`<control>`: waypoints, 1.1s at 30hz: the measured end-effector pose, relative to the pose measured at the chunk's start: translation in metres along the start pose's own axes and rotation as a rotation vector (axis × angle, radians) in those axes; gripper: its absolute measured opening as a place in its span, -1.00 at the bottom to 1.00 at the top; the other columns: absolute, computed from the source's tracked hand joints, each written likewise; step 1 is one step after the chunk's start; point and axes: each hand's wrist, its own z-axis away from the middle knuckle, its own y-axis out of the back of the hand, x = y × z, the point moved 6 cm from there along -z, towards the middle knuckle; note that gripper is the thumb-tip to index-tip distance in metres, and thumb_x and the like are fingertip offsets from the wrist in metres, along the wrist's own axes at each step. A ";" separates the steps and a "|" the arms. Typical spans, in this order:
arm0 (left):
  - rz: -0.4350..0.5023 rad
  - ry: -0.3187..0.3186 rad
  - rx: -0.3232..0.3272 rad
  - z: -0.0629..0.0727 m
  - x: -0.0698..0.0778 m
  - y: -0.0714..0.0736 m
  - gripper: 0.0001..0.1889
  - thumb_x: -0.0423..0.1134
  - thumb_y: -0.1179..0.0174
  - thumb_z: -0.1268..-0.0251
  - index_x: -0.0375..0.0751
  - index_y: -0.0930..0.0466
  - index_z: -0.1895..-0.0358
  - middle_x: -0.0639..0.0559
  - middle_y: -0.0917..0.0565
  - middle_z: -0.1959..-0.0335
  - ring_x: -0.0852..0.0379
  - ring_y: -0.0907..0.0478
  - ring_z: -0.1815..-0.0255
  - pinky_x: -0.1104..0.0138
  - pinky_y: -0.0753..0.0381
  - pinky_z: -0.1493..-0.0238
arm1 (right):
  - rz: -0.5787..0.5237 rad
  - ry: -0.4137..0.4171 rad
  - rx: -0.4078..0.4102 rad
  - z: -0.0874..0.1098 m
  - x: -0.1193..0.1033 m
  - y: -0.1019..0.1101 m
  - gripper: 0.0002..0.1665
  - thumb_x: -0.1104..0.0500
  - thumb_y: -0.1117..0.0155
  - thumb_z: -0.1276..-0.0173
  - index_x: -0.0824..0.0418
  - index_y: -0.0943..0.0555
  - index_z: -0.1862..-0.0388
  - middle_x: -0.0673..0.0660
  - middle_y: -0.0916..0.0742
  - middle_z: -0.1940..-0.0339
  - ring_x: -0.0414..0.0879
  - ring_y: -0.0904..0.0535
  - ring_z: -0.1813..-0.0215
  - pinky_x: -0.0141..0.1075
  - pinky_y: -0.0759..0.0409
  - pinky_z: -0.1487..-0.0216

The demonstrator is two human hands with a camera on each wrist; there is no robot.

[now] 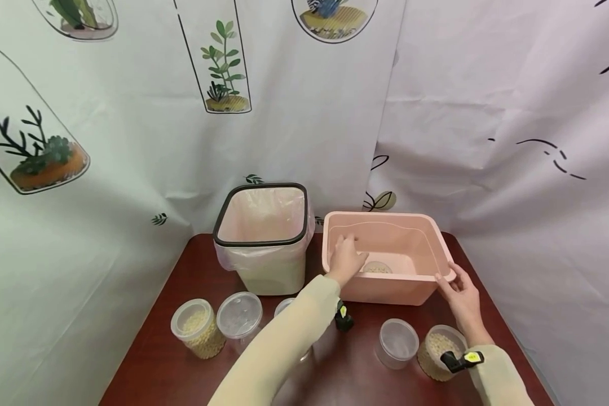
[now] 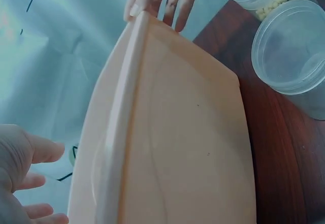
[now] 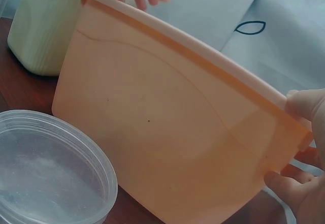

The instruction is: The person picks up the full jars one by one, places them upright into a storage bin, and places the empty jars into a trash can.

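Observation:
A pink plastic storage bin [image 1: 385, 290] stands at the back right of the table. My right hand [image 1: 462, 296] grips its front right corner; the right wrist view shows the thumb [image 3: 302, 102] over the rim and fingers [image 3: 284, 183] along the outer side. Over the bin's left end is my left hand [image 1: 347, 260]. Its fingers look spread and relaxed in the left wrist view, apart from the bin wall [image 2: 193, 122] with nothing held. Inside the bin lies a round see-through container [image 1: 377, 267] with pale grains, partly hidden by the front rim.
Left of the bin is a lined trash can [image 1: 274, 276] with a black rim. Along the front stand a jar of yellowish kernels [image 1: 198, 329], see-through lidded jars [image 1: 239, 316] [image 1: 397, 343], one jar [image 1: 284, 305] half behind my left sleeve, and a jar of pale grains [image 1: 438, 352] beside my right wrist.

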 end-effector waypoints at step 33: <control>0.053 -0.328 0.162 0.054 0.012 0.081 -0.46 -0.06 -0.33 -0.08 -0.17 -0.47 -0.13 -0.15 -0.36 -0.25 -0.11 -0.33 -0.23 0.08 -0.40 -0.12 | 0.034 -0.020 0.005 0.004 -0.005 -0.002 -0.28 0.10 -0.32 -0.23 -0.07 -0.32 -0.37 0.19 -0.25 -0.42 -0.13 -0.32 -0.29 -0.50 -0.52 0.15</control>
